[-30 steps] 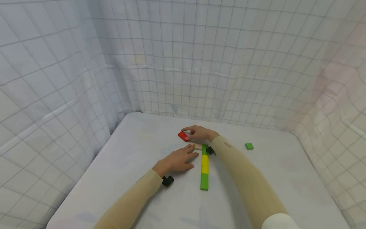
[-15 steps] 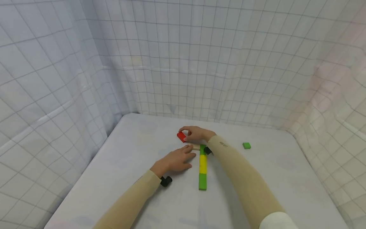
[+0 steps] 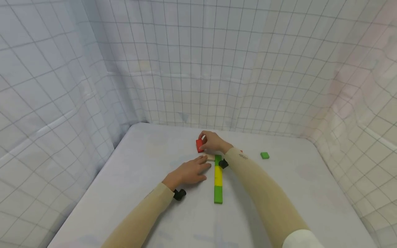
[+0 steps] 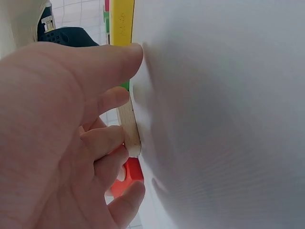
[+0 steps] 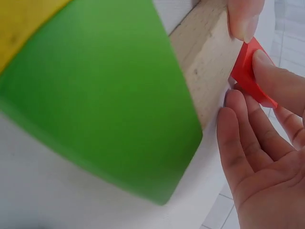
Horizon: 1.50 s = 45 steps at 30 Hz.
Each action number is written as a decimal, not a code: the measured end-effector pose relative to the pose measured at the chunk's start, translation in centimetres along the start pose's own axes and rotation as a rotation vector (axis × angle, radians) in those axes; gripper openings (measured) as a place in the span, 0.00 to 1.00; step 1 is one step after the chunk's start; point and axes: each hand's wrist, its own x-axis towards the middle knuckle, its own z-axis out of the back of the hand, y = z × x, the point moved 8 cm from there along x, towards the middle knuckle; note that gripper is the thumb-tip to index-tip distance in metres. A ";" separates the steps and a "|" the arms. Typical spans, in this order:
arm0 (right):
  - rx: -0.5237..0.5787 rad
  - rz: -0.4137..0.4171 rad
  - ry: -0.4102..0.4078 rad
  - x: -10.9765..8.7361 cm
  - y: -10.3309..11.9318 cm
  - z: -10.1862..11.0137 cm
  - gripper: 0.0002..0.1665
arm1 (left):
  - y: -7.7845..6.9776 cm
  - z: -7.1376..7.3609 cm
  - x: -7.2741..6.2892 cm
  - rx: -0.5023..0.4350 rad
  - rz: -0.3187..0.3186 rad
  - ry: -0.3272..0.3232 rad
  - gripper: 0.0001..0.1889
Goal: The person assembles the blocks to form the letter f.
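My right hand point(image 3: 214, 142) pinches a red block point(image 3: 199, 146) between thumb and fingers, just beyond a plain wooden block point(image 3: 211, 157). In the right wrist view the red block point(image 5: 247, 71) is tilted, close to the end of the wooden block point(image 5: 209, 57). My left hand point(image 3: 187, 172) lies low over the table with its fingers loosely spread, fingertips at the wooden block's left end. That block meets a green block point(image 3: 218, 159) at the top of a straight row, followed by a yellow block point(image 3: 218, 175) and another green block point(image 3: 218, 195).
A small green block point(image 3: 265, 155) lies apart at the right. A bit of red point(image 3: 241, 151) shows behind the right sleeve point(image 3: 254, 179), which hides the rest of it. White grid-patterned cloth point(image 3: 198, 69) surrounds the white table point(image 3: 130, 165) at the back and sides.
My right hand has turned the red block from a diagonal to nearly upright in the view. A bit of red now shows beyond the right sleeve. The left hand stays by the wooden block.
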 end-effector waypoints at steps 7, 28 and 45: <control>0.111 -0.063 -0.044 -0.2 -1.3 0.5 0.22 | 0.1 -0.1 0.2 -0.021 0.013 0.013 0.32; 0.147 -0.046 -0.258 -3.3 -2.1 4.6 0.23 | 0.1 0.9 0.4 -0.058 0.092 -0.107 0.41; 0.151 -0.092 -0.210 -6.5 -3.7 4.5 0.23 | -1.1 0.4 0.7 0.052 0.089 -0.138 0.44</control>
